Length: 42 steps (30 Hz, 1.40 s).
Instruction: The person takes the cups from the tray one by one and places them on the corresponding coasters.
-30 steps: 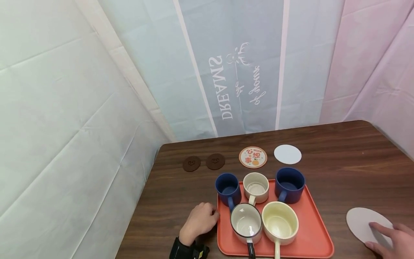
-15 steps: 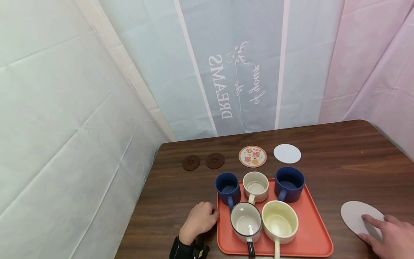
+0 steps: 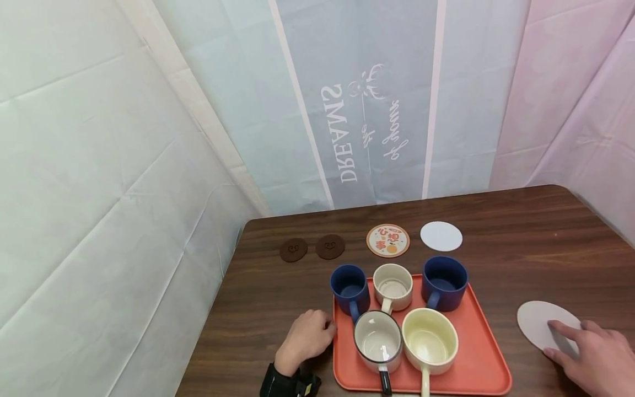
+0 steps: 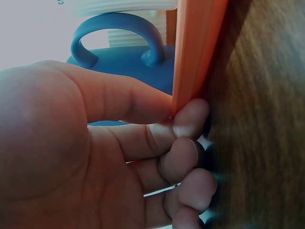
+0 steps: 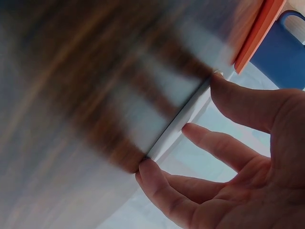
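Observation:
In the head view my left hand (image 3: 308,335) lies at the left side of the orange-red tray (image 3: 478,358). Its thumb and index finger pinch the tray's rim (image 4: 193,52), as the left wrist view shows. On the tray stand two blue mugs (image 3: 445,284), a small cream mug (image 3: 393,286), a white black-rimmed mug (image 3: 377,337) and a pale yellow mug (image 3: 429,341). To the right, my right hand (image 3: 595,353) grips a white round coaster (image 3: 538,322) by opposite edges, thumb against one and fingers against the other. The index finger touches its top. The coaster is flat, at or just over the table.
Behind the tray, two dark brown coasters (image 3: 294,250), a printed coaster (image 3: 388,241) and another white coaster (image 3: 441,236) lie in a row. The wooden table (image 3: 555,248) ends at a hanging cloth (image 3: 302,110) at the back and sides.
My right hand has moved the white coaster left and slightly away from me, towards the tray. My left hand and the tray have stayed put.

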{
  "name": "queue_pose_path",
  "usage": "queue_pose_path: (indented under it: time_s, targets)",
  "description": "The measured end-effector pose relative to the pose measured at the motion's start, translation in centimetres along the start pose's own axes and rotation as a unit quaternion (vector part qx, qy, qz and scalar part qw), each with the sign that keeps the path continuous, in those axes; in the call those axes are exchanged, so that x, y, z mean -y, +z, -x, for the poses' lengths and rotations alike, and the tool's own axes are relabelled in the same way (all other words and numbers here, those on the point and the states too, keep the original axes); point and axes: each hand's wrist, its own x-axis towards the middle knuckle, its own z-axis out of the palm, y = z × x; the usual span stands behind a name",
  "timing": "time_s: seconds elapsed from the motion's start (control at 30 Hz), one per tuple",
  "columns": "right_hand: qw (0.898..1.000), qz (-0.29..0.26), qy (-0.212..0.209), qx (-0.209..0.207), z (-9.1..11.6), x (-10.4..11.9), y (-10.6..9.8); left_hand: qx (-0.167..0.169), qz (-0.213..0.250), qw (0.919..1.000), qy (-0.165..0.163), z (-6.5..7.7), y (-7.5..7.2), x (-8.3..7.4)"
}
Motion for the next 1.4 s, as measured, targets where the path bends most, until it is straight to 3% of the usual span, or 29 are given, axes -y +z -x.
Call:
queue_pose_path:
  time_s: [0.27,0.47,0.9,1.13,1.4]
  targets:
    - [1.000,0.002,-0.025,0.009,-1.3,0.5,-0.6,0.001,0.003,1.0000,-0.005,-0.1,-0.1,0.0]
    - [0.999,0.007,-0.035,0.037,-2.0,0.3,-0.6,0.006,0.007,0.9999,-0.009,0.0,0.2,0.0]
    - [0.997,0.002,-0.070,0.026,-3.2,-0.1,-0.4,0.008,0.007,0.9999,-0.006,0.1,0.3,-0.1]
    - [0.996,0.006,-0.066,0.061,-4.0,0.2,-0.8,0.004,0.002,1.0000,-0.008,-0.1,0.1,-0.1]
    - [0.996,-0.005,-0.087,0.028,-4.8,0.0,-0.4,0.004,0.002,0.9999,-0.013,0.0,0.2,-0.1]
